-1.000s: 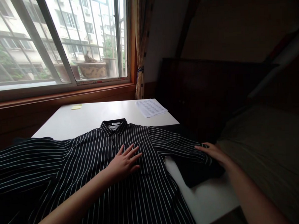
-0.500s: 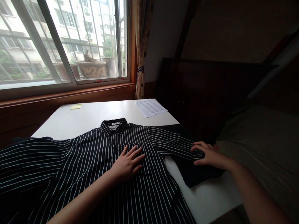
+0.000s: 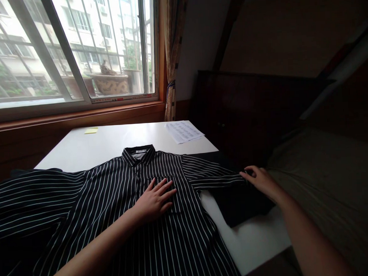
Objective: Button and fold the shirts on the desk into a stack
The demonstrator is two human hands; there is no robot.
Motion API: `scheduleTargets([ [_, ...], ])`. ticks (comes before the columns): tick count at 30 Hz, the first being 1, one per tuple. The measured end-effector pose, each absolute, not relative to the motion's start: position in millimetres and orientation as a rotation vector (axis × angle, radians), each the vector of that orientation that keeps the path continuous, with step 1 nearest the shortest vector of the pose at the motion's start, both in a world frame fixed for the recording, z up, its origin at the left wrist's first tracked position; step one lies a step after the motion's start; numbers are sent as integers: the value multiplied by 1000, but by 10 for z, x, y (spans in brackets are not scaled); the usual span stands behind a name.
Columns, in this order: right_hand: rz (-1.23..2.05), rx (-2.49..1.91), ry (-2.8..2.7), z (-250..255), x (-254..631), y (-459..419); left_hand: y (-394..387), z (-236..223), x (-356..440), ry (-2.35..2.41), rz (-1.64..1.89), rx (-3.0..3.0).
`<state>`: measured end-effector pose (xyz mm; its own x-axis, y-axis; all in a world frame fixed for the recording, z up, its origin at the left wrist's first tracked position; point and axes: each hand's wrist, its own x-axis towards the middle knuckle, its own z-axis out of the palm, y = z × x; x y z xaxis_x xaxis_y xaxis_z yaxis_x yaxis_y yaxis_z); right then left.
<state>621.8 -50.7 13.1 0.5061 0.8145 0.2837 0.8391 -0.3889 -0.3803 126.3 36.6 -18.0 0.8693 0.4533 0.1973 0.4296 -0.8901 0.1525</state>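
A black shirt with white stripes (image 3: 107, 198) lies spread face up, its collar toward the window. My left hand (image 3: 156, 199) rests flat on the chest pocket, fingers spread. At the right, my right hand (image 3: 259, 181) pinches the end of the shirt sleeve (image 3: 216, 171) between thumb and fingers, drawing the fabric into a narrow band. Beneath that sleeve lies a plain dark cloth (image 3: 242, 204). The other sleeve stretches toward the left edge of the view, and the shirt's bottom hem is out of view.
The white table (image 3: 102, 145) carries a yellow sticky note (image 3: 91, 130) and printed sheets (image 3: 183, 132) at its far side. Behind it are a barred window (image 3: 106, 43) and a tied curtain (image 3: 170, 65). Dark wooden furniture (image 3: 228, 107) stands at the right.
My right hand has closed on the sleeve's end and moved slightly up and to the right. The sleeve's lower edge has risen and straightened. My left hand stays on the pocket.
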Motion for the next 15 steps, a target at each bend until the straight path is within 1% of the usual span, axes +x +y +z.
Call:
scheduleTargets([
  [3, 140, -2360, -1281, 90, 6141, -547, 369, -189, 1264, 697, 339, 2933],
  [4, 139, -2352, -1268, 84, 6122, -561, 372, -196, 1262, 697, 340, 2934],
  [8, -107, -2246, -1268, 68, 6069, -637, 383, -224, 1256, 697, 332, 2940],
  [10, -131, -2212, -1274, 55, 6037, -697, 385, -230, 1254, 692, 336, 2943],
  [12, -12, -2171, -1320, 41, 5997, -771, 384, -226, 1255, 685, 352, 2947],
  [15, 290, -2063, -1402, 28, 5948, -874, 380, -212, 1258, 680, 362, 2949],
])
